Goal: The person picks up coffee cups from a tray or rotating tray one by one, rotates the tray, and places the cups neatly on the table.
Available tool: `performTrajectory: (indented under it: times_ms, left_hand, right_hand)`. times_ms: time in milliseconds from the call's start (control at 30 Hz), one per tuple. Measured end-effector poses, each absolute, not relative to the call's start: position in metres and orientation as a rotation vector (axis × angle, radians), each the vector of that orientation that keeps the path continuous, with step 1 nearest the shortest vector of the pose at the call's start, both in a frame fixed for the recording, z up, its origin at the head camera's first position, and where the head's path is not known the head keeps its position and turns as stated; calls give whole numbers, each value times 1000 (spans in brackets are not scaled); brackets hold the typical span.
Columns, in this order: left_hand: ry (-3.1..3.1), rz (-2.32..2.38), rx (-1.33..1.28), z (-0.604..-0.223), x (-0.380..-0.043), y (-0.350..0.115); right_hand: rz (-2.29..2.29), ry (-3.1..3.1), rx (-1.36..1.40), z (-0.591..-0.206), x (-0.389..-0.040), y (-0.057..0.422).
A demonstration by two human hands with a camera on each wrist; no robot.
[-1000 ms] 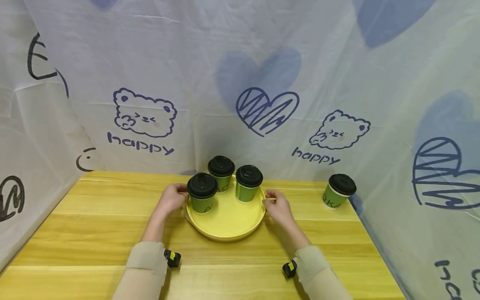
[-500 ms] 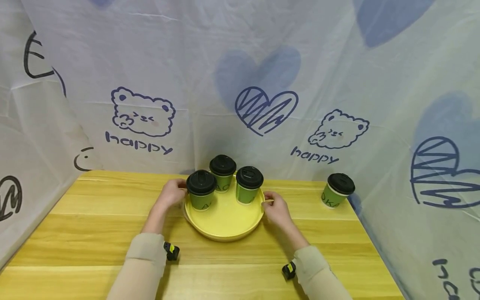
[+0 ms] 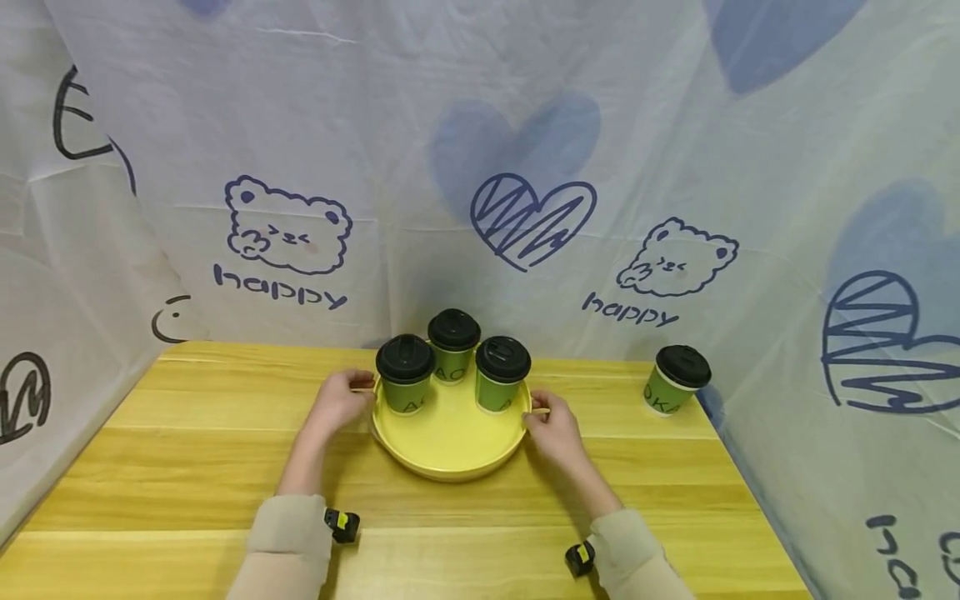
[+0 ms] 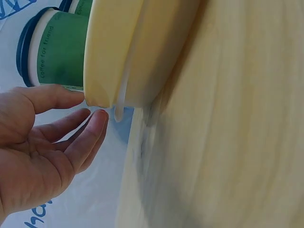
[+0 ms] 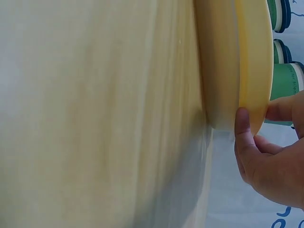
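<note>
A round yellow tray (image 3: 450, 442) with a raised rim stands on the table. On its back half are three green paper cups with black lids: a left cup (image 3: 405, 392), a back cup (image 3: 452, 365) and a right cup (image 3: 498, 392). My left hand (image 3: 341, 404) holds the tray's left edge, thumb at the rim and fingers curled below, as the left wrist view shows. At the opposite edge my right hand (image 3: 555, 425) pinches the rim between thumb and fingers, seen closely in the right wrist view.
Another green lidded cup (image 3: 677, 380) stands on the wooden table (image 3: 450, 542) at the back right. A white printed cloth (image 3: 420, 250) hangs close behind the table's back edge and along both sides.
The tray has turned slightly clockwise. Its left cup has shifted backward, its back cup rightward, and its right cup slightly right and nearer. Both hands stay at the tray's edge.
</note>
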State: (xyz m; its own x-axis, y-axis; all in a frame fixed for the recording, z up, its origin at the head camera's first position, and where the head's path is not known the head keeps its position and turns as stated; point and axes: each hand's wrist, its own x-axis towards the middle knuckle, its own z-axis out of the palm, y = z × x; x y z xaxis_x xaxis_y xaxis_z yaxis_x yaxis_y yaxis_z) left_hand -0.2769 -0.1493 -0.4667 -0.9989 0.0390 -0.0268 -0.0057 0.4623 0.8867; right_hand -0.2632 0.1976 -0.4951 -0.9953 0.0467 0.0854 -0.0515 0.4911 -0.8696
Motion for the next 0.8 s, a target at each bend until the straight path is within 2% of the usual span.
performTrajectory:
  times_ms: [333, 800]
  left_hand:
    - [2621, 1599, -62, -470, -262, -142]
    - [2626, 1598, -87, -467, -268, -140]
  right_hand:
    - [1647, -2597, 13, -497, -251, 197]
    - [1765, -2496, -69, -495, -243, 197]
